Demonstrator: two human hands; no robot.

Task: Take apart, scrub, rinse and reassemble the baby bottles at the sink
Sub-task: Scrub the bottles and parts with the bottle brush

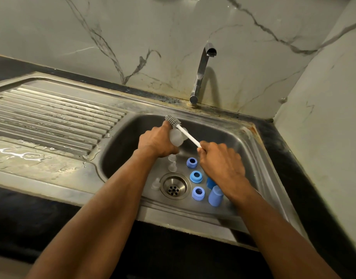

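Observation:
My left hand point(156, 140) grips a clear baby bottle point(176, 136) over the steel sink basin point(241, 150). My right hand point(221, 160) holds the white handle of a bottle brush point(188, 135); its grey bristle head point(172, 121) lies against the bottle's far end, outside it. On the basin floor lie three blue screw rings point(196, 176), two blue caps point(215, 195) and clear teats point(171, 165) beside the drain point(174, 188).
A chrome tap point(202, 73) stands behind the basin with no water running. The wet ribbed drainboard point(52, 117) stretches to the left. A marble-patterned wall rises behind and on the right, and dark countertop point(305, 174) borders the sink.

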